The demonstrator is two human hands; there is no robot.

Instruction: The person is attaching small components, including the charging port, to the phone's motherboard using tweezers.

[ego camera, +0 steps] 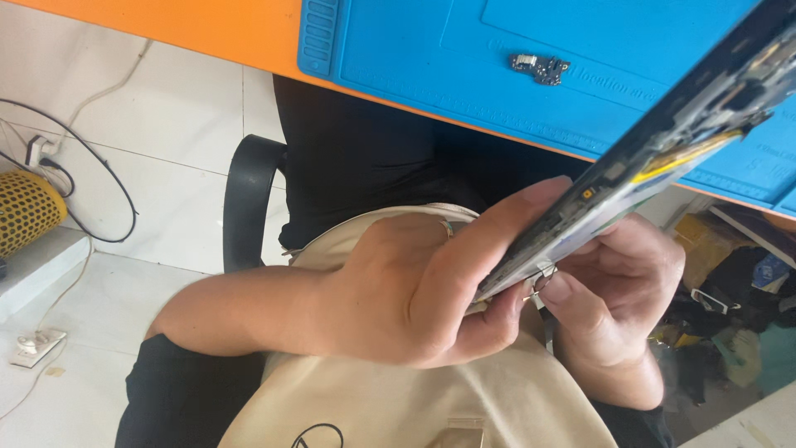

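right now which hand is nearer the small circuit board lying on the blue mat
Right. The right hand sits almost straight below the small circuit board; the left hand is farther off to the left. Both hold the opened phone, neither touches the board.

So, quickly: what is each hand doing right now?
Left hand: closed around the lower end of the opened phone.
Right hand: fingers pinched at that phone's lower edge; what they pinch cannot be told.

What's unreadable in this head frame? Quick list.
- Opened phone: upper end cut off by the frame's right edge; seen edge-on, so its inner parts are unclear.
- Left hand: covers the phone's lower end.
- Right hand: fingertip contact at the phone's corner too small and shadowed to read.
- Small circuit board on the blue mat: too small for detail.
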